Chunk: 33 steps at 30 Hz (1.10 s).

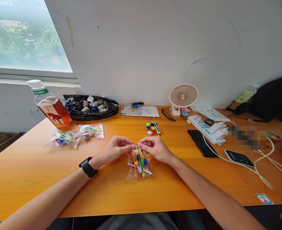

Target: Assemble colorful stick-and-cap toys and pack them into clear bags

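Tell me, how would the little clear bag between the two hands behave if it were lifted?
The bag would probably flop and crumple, since its clear film looks thin and creased. It is likely light, holding only a few small colourful pieces. Those might slide around, as they lie at different angles.

You're holding 1 clr bag (131, 172), wearing 1 wristwatch (88, 167), facing 2 more clr bags (99, 131), 1 btl (52, 108), 1 elec. fan (184, 95), 1 pwr strip (206, 131).

green arrowhead (143, 175), orange-brown desk (107, 195)
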{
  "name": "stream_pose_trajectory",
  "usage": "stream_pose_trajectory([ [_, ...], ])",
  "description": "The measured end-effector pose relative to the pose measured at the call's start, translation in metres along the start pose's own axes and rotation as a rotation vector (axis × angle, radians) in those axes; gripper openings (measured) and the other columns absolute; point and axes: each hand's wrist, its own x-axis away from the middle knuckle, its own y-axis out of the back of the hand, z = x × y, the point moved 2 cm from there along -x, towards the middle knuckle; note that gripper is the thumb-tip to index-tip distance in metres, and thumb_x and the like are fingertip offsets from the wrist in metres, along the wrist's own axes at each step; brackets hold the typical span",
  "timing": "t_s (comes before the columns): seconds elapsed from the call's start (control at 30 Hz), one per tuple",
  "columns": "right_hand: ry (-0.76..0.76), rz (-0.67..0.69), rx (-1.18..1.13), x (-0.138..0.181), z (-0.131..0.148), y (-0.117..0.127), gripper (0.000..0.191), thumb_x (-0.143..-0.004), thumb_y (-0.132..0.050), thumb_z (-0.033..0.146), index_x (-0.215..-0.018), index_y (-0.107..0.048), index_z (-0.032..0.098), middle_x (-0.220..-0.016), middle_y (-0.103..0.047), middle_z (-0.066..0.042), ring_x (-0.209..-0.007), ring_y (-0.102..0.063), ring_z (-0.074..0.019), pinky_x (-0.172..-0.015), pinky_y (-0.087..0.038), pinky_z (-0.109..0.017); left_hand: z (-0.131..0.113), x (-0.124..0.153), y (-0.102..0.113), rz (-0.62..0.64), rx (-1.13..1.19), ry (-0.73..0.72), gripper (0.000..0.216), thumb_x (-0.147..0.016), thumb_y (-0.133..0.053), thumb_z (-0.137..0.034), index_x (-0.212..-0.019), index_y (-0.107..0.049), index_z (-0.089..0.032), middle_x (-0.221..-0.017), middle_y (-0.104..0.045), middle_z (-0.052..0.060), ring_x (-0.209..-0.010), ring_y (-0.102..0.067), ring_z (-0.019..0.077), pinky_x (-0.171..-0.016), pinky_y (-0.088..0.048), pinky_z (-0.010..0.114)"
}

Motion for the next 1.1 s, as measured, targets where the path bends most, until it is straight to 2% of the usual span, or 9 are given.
stream_pose_trajectory([
  [0.2, 0.000, -0.067, 0.023, -0.002, 0.002, 0.011, 0.042, -0.083, -0.082, 0.058, -0.085, -0.077, 0.016, -0.067, -0.069, -0.001, -0.053, -0.057, -0.0116, -0.053, -0.047, -0.025, -0.004, -0.002, 0.011, -0.080, -0.035, 0.047, 0.044, -0.081, -0.086, -0.054, -0.094, -0.082, -0.013, -0.086, -0.080, 0.010, -0.075, -0.071, 0.0178, -0.073, -0.058, 0.029],
  [0.3, 0.007, -0.075, 0.004, -0.003, 0.004, 0.014, 0.043, -0.083, -0.081, 0.059, -0.087, -0.077, 0.016, -0.067, -0.068, -0.001, -0.053, -0.057, -0.0116, -0.053, -0.049, -0.026, -0.011, -0.001, 0.013, -0.091, -0.011, 0.001, 0.041, -0.082, -0.085, -0.054, -0.091, -0.078, -0.014, -0.084, -0.078, 0.007, -0.077, -0.070, 0.0169, -0.076, -0.057, 0.029],
  [0.47, 0.002, -0.022, -0.008, 0.002, 0.002, 0.003, 0.042, -0.086, -0.079, 0.058, -0.088, -0.076, 0.015, -0.069, -0.069, -0.001, -0.055, -0.059, -0.0122, -0.055, -0.050, -0.026, -0.014, 0.002, 0.004, -0.054, 0.012, -0.024, 0.036, -0.087, -0.082, -0.050, -0.104, -0.076, -0.018, -0.103, -0.079, 0.006, -0.095, -0.072, 0.0189, -0.087, -0.057, 0.029],
  [0.53, -0.011, 0.020, -0.005, 0.004, 0.000, -0.002, 0.042, -0.089, -0.077, 0.057, -0.089, -0.077, 0.015, -0.070, -0.069, -0.002, -0.057, -0.060, -0.0125, -0.055, -0.050, -0.026, -0.010, 0.001, 0.000, 0.043, -0.057, 0.016, 0.038, -0.090, -0.078, -0.052, -0.103, -0.079, -0.016, -0.102, -0.080, 0.008, -0.092, -0.072, 0.0196, -0.082, -0.056, 0.028],
  [0.6, -0.017, 0.045, 0.007, 0.005, -0.001, -0.004, 0.042, -0.090, -0.076, 0.057, -0.089, -0.077, 0.015, -0.070, -0.069, -0.002, -0.058, -0.060, -0.0123, -0.055, -0.049, -0.025, -0.007, 0.001, -0.001, 0.114, -0.106, 0.041, 0.042, -0.092, -0.075, -0.055, -0.097, -0.081, -0.013, -0.092, -0.080, 0.009, -0.078, -0.070, 0.0180, -0.072, -0.055, 0.027],
  [0.67, -0.021, 0.053, 0.018, 0.004, -0.002, -0.003, 0.042, -0.090, -0.076, 0.057, -0.089, -0.077, 0.015, -0.070, -0.069, -0.002, -0.058, -0.060, -0.0123, -0.055, -0.050, -0.025, -0.006, 0.000, 0.001, 0.109, -0.124, 0.028, 0.045, -0.092, -0.074, -0.057, -0.093, -0.081, -0.012, -0.085, -0.079, 0.008, -0.070, -0.066, 0.0161, -0.065, -0.053, 0.026],
  [0.83, 0.024, 0.005, 0.084, 0.000, -0.001, 0.006, 0.040, -0.091, -0.075, 0.055, -0.091, -0.077, 0.016, -0.072, -0.071, -0.003, -0.058, -0.062, -0.0129, -0.057, -0.052, -0.026, -0.010, -0.003, 0.016, 0.013, -0.238, -0.100, 0.041, -0.093, -0.074, -0.054, -0.094, -0.082, -0.014, -0.086, -0.080, 0.008, -0.071, -0.067, 0.0161, -0.064, -0.052, 0.025],
  [0.93, 0.066, -0.093, 0.109, -0.002, 0.002, 0.013, 0.038, -0.090, -0.075, 0.054, -0.097, -0.078, 0.017, -0.070, -0.070, -0.003, -0.059, -0.063, -0.0141, -0.057, -0.053, -0.026, -0.012, -0.003, 0.030, -0.139, -0.349, -0.233, 0.035, -0.096, -0.072, -0.049, -0.094, -0.082, -0.016, -0.086, -0.081, 0.007, -0.073, -0.071, 0.0168, -0.063, -0.052, 0.024],
  [1.1, 0.149, -0.318, 0.088, -0.007, 0.009, 0.040, 0.038, -0.088, -0.077, 0.055, -0.095, -0.077, 0.017, -0.067, -0.069, -0.003, -0.059, -0.064, -0.0159, -0.054, -0.052, -0.026, -0.022, 0.006, 0.058, -0.723, -0.729, -0.622, 0.016, -0.097, -0.074, -0.034, -0.093, -0.081, -0.020, -0.082, -0.081, 0.003, -0.070, -0.073, 0.0159, -0.067, -0.054, 0.026],
])
